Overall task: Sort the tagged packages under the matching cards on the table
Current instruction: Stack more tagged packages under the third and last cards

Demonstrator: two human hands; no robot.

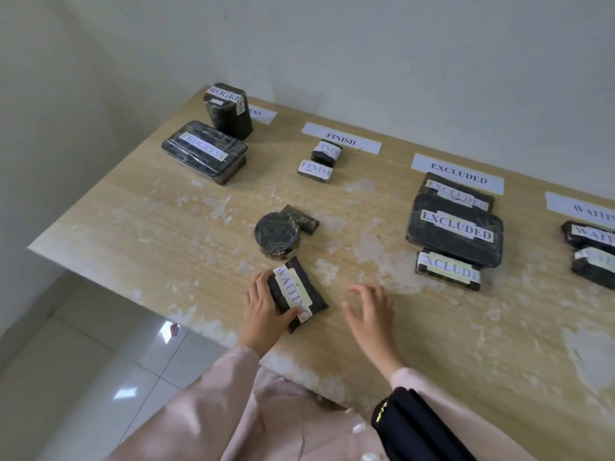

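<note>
Package tagged WAITING (297,296) lies low and left of centre in the frame, on the worn wooden table (466,327) near its front edge, turned diagonally. Left hand (263,307) is on it: fingers curl over its left side, thumb presses across its lower end on the tag. Grip closed around the package; the package rests on the table top.

Right hand (369,314) is just to the right of the package, apart from it, fingers spread and slack, holding nothing, palm down. It is blurred, so I cannot tell whether it touches the wood. Both forearms enter from the bottom of the frame in pale pink sleeves; a black cuff (416,427) sits at the right wrist.

Just above the held package: a round dark package (277,235) and a small flat package (301,218) touching it, no tag readable on either.

Along the far edge, cards run from upper left to right:
- partly hidden card ending "SS" (261,113), two PROGRESS packages (204,151) beside it;
- FINISH card (341,138), two small packages under it;
- EXCLUDED card (457,173), three packages overlapping below;
- WAITING card (585,207), cut off by the right edge, two packages under it.
</note>
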